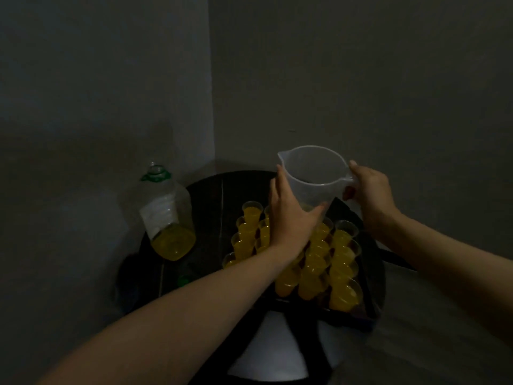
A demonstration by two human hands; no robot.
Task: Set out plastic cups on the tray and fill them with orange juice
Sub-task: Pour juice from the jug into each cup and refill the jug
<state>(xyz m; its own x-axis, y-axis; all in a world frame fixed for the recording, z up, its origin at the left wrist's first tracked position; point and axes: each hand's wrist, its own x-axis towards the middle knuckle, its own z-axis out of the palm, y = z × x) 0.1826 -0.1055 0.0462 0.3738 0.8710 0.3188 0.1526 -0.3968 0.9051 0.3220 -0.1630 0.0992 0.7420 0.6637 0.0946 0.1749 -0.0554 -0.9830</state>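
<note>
- The grey walls (111,79) meet in a corner behind everything; the light is dim.
- A round dark table (211,190) stands in that corner, below my two forearms.
- On the table's right half lies a dark rectangular tray (370,295), its near edge towards me.
- A large clear plastic bottle (166,215) with a green neck ring stands on the left of the table, well apart from both of my hands. It holds only a little orange juice at the bottom.
- The clear plastic pitcher (313,173) hangs in the air over the far end of the tray, spout to the left and handle to the right. It looks nearly empty; I cannot tell whether a trace of juice is left at its base.
- My left hand (291,218) lies flat against the pitcher's left side, fingers straight up along the wall and thumb stretched under the base.
- My right hand (372,190) is curled round the pitcher's handle, thumb on top.
- The plastic cups (344,293) stand in close rows on the tray, filled with orange juice, straight below the pitcher and my left wrist. My left forearm covers some of them.
- A small green cap (183,280) lies on the table near the bottle's foot.
</note>
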